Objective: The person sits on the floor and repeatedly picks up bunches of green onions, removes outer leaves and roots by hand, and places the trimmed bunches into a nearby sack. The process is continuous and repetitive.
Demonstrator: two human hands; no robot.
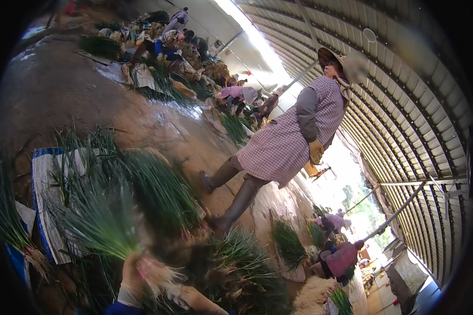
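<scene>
A bunch of green onions (118, 232) with pinkish bulbs and pale roots is gripped near its bulbs by my left hand (132, 277), which wears a light glove. Just right of the dangling roots is my right hand (183, 297), also gloved; its fingers look bent, and whether they touch the roots cannot be told. Beyond the held bunch lies a big heap of green onions (157, 189), roots towards the right. More green onions (248, 267) lie to the right of my hands. A white woven sheet with a blue edge (47, 204) is under the leaves at left.
A person in a checked smock, hat and gloves (283, 134) stands on the wet floor (114, 106) beyond the heap. Several people crouch among onion piles along the far wall, others at lower right. Another onion bundle (15, 232) lies at far left. A ribbed arched roof (410, 118) curves overhead.
</scene>
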